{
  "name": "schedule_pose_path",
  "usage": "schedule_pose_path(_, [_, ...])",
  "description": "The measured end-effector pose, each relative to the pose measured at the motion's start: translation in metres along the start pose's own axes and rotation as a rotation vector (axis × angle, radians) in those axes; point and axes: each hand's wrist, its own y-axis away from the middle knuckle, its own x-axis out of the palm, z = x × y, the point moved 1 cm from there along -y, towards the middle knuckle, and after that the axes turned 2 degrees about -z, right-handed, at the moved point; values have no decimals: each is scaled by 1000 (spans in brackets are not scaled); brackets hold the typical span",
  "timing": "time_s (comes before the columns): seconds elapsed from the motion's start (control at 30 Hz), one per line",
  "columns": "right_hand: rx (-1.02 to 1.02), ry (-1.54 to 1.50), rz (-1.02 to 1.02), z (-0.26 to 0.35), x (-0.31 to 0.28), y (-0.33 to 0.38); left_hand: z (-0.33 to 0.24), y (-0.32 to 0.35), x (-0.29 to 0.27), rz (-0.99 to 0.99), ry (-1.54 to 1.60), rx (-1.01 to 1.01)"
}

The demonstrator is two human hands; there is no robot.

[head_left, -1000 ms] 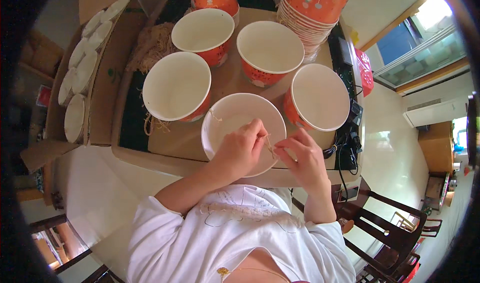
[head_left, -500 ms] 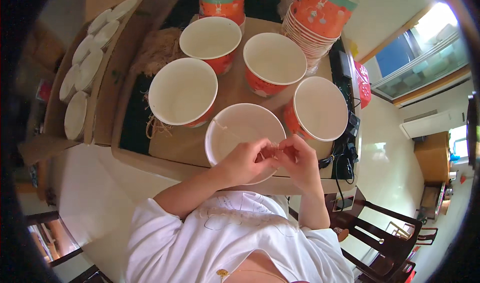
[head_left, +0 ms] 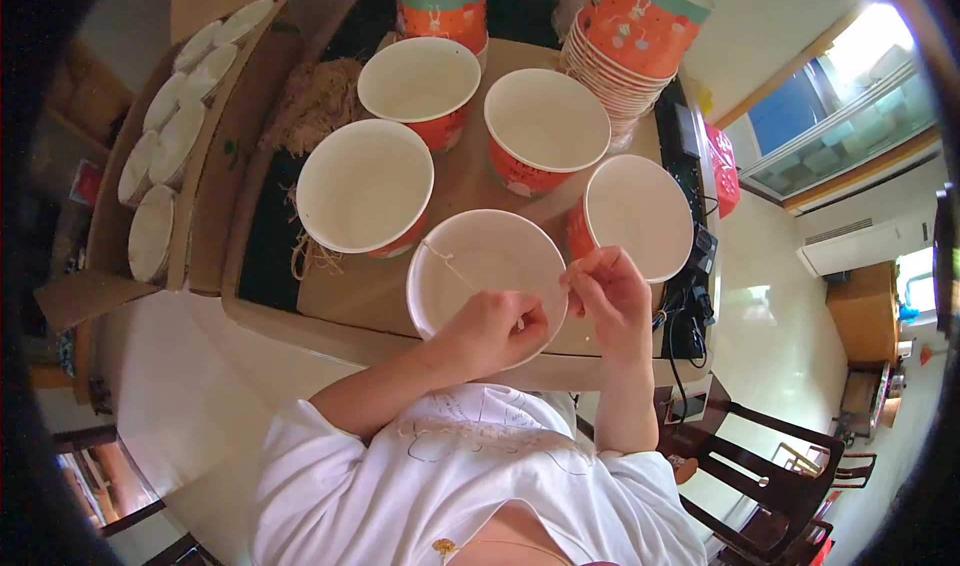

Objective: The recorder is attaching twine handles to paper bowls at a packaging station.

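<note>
Nearest me on the table is a paper bucket with a white inside, its mouth facing up. A thin pale string runs from its left rim down across the inside toward my left hand. My left hand is closed over the bucket's near side, with the string leading into its fingers. My right hand pinches at the right rim; what is between its fingertips is too small to make out. Just beyond it stands another orange-red bucket, tilted slightly toward me.
Three more open buckets stand farther back. Stacked buckets rise at the back right, beside black cables. Tangled pale string lies at the left. A cardboard box holds several white-topped tubs. A dark chair is at the right.
My hands were together over the near bucket's front right side. They have moved apart: the right hand rightward and up to the rim, the left slightly left.
</note>
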Motion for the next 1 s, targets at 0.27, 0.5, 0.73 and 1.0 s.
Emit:
schedule_pose_path(0.27, [-430, -26, -279, 27, 2, 0, -9, 4, -6, -78, 18, -9])
schedule_pose_path(0.5, [-177, 670, 285, -4, 4, 18, -18, -4, -22, -312, 278, 18])
schedule_pose_path(0.73, [-291, 747, 298, -4, 9, 22, -42, -13, -53, -400, 363, 116])
schedule_pose_path(1.0, [-253, 646, 101, 17, 6, 19, -58, -21, -60, -392, 318, 194])
